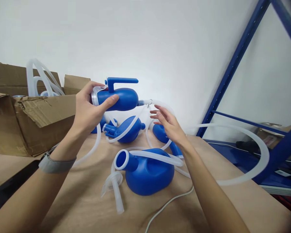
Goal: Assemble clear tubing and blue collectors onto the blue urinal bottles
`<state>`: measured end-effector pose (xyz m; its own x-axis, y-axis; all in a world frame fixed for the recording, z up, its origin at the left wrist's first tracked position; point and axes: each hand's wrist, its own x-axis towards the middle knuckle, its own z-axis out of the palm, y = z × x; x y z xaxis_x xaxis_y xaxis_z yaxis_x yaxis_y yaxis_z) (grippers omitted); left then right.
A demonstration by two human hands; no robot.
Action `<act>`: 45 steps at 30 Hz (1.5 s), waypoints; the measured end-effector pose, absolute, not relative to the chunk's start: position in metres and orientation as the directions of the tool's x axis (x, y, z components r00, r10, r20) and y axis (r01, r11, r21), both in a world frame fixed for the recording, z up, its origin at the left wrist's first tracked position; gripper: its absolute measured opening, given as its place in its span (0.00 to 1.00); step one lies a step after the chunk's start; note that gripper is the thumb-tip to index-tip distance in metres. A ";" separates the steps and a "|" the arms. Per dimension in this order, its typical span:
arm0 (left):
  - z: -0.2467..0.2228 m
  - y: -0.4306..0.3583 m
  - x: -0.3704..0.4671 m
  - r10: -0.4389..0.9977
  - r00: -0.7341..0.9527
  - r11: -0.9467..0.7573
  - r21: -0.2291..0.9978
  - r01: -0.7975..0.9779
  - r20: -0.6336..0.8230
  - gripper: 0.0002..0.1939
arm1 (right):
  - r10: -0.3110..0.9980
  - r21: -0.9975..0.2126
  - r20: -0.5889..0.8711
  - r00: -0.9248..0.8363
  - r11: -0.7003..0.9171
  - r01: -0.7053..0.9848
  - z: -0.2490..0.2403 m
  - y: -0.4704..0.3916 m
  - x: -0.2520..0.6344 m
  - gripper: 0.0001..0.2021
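Across the lower frame, a tan table (259, 213) has its right edge beside blue shelving (234, 64). Above centre, the left hand (91, 108) grips a blue bottle (124, 101); a gap away, the right hand (169, 123) spreads, empty.

The left hand (88, 105) grips the raised bottle (128, 99) by its left end, the thumb laid along the near side and the other fingers mostly hidden behind it. The left forearm (42, 191) slants up from below and left of the bottle. To the bottle's right and slightly lower, the right hand (168, 123) is apart from it, fingers loosely spread and pointing towards it; the right forearm (206, 184) rises from below and right of the bottle.
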<state>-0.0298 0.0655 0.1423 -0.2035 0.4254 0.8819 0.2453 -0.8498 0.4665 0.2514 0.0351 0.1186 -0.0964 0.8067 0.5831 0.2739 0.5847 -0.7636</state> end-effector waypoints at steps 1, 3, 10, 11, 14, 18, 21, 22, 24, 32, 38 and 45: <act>0.142 0.063 -0.028 0.421 -0.184 -0.850 0.457 0.261 0.888 0.24 | 0.830 -0.811 0.548 -0.106 0.558 0.173 0.114 0.040 0.248 0.27; 0.142 0.058 -0.023 0.406 -0.130 -0.854 0.426 0.300 0.905 0.24 | 0.860 -0.868 0.494 -0.128 0.496 -0.026 0.106 0.047 0.240 0.26; 0.138 0.050 -0.013 0.393 0.012 -0.846 0.356 0.397 0.919 0.25 | 0.808 -0.821 0.563 -0.172 0.526 -0.220 0.096 0.056 0.241 0.16; 0.137 0.049 -0.013 0.403 0.021 -0.839 0.361 0.407 0.915 0.25 | 0.807 -0.821 0.565 -0.173 0.529 -0.215 0.095 0.057 0.243 0.16; 0.136 0.049 -0.014 0.437 0.020 -0.818 0.388 0.425 0.899 0.26 | 0.812 -0.838 0.545 -0.209 0.522 -0.156 0.094 0.060 0.246 0.20; 0.136 0.048 -0.015 0.460 0.019 -0.806 0.409 0.428 0.888 0.27 | 0.813 -0.856 0.517 -0.267 0.479 -0.196 0.095 0.057 0.246 0.21; 0.137 0.047 -0.017 0.452 0.048 -0.807 0.386 0.447 0.891 0.29 | 0.817 -0.883 0.467 -0.339 0.410 -0.229 0.095 0.054 0.247 0.23; 0.138 0.047 -0.018 0.450 0.055 -0.805 0.378 0.456 0.891 0.29 | 0.819 -0.893 0.447 -0.360 0.386 -0.231 0.095 0.053 0.247 0.24; 0.138 0.047 -0.019 0.447 0.056 -0.800 0.371 0.472 0.893 0.30 | 0.817 -0.903 0.425 -0.389 0.356 -0.240 0.095 0.052 0.248 0.24; 0.138 0.047 -0.019 0.466 0.070 -0.781 0.373 0.501 0.882 0.31 | 0.802 -0.878 0.478 -0.359 0.445 -0.175 0.094 0.054 0.245 0.17; 0.138 0.042 -0.017 0.440 0.104 -0.805 0.342 0.484 0.892 0.30 | 0.770 -0.814 0.564 -0.299 0.580 -0.042 0.093 0.055 0.240 0.20; 0.139 0.040 -0.014 0.412 0.113 -0.821 0.314 0.477 0.904 0.31 | 0.773 -0.794 0.591 -0.230 0.608 0.008 0.096 0.053 0.239 0.19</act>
<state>-0.0139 0.0396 0.1388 0.1128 0.4120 0.9042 0.4771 -0.8207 0.3145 0.2395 0.0526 0.0958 -0.2304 0.7734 0.5906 0.0084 0.6085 -0.7935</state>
